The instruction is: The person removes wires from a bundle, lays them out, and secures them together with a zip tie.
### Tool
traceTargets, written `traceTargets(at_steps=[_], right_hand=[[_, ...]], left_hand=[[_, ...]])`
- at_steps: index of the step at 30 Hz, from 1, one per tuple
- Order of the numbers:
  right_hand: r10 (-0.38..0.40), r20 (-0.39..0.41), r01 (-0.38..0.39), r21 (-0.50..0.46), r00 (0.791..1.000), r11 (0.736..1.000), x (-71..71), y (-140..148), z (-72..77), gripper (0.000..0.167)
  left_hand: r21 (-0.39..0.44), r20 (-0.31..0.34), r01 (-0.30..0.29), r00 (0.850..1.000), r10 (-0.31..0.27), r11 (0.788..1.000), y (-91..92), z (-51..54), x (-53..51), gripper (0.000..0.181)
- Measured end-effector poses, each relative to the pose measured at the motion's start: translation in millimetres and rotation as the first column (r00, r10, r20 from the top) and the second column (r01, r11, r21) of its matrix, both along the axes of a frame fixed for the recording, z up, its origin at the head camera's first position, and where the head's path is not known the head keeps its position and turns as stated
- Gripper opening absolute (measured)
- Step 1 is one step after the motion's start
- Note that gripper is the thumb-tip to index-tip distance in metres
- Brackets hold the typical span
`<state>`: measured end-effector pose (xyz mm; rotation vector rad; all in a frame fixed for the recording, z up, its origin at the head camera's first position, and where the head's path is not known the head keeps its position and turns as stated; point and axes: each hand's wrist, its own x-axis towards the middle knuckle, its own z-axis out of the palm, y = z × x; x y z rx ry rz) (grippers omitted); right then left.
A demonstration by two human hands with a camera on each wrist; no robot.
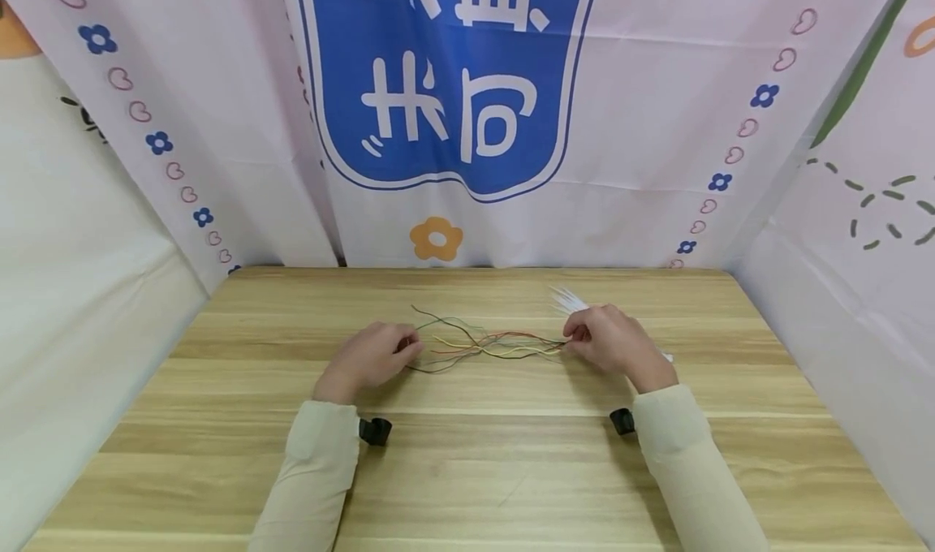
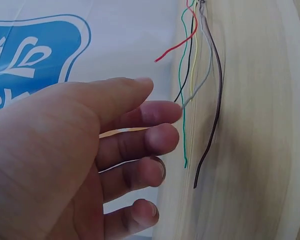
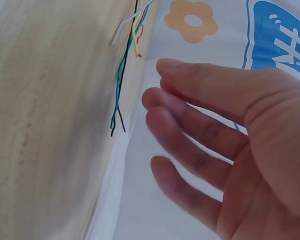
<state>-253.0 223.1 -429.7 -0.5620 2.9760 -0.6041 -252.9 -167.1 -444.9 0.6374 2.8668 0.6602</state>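
A loose bundle of thin coloured wires point(image 1: 478, 347) lies across the table between the two hands, crossing near its middle. At its left end is my left hand point(image 1: 368, 355), fingers loosely bent. In the left wrist view the grey wire point(image 2: 209, 60) meets the index fingertip; whether it touches cannot be told. The brown wire point(image 2: 219, 85), green wire point(image 2: 184, 140) and red wire point(image 2: 182, 44) run free of the fingers. By the right ends hovers my right hand point(image 1: 609, 339), relaxed; in its wrist view the green wire point(image 3: 119, 75) and others hang apart from the fingertips.
White thin strips, looking like cable ties point(image 1: 568, 300), lie partly hidden behind and under the right hand. The wooden table point(image 1: 467, 471) meets a printed cloth point(image 1: 613, 211) at the back, with white cloth on both sides. Each wrist carries a small black camera point(image 1: 376, 431).
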Motion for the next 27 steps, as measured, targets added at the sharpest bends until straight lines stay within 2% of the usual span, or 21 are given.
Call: traceTargets(at_steps=[4,9,13,20,27], right_hand=[[-0.052,-0.013,0.053,0.056,0.999,0.997,6.7,3.3,5.8,0.013],[-0.041,-0.018,0.042,0.069,0.999,0.997,10.2,5.7,10.4,0.011],[-0.021,-0.034,0.024,0.078,0.999,0.997,14.3,8.5,12.9,0.007],[-0.006,-0.032,0.010,0.126,0.999,0.992,24.4,16.8,15.8,0.007],[-0.013,-0.065,0.026,0.206,0.998,0.978,33.5,24.7,15.9,0.006]], left_hand=[[0.021,-0.017,-0.006,1.000,0.007,1.000,7.2,1.7,-0.5,0.018],[0.033,-0.070,-0.026,0.997,0.028,0.999,17.3,9.3,0.3,0.015],[0.029,-0.106,0.032,0.994,-0.029,0.999,28.0,17.5,1.3,0.016],[-0.026,-0.114,0.164,0.980,-0.166,0.986,50.7,24.9,2.2,0.034],[-0.155,-0.150,0.182,0.967,-0.205,0.971,67.4,21.4,-0.8,0.048]])
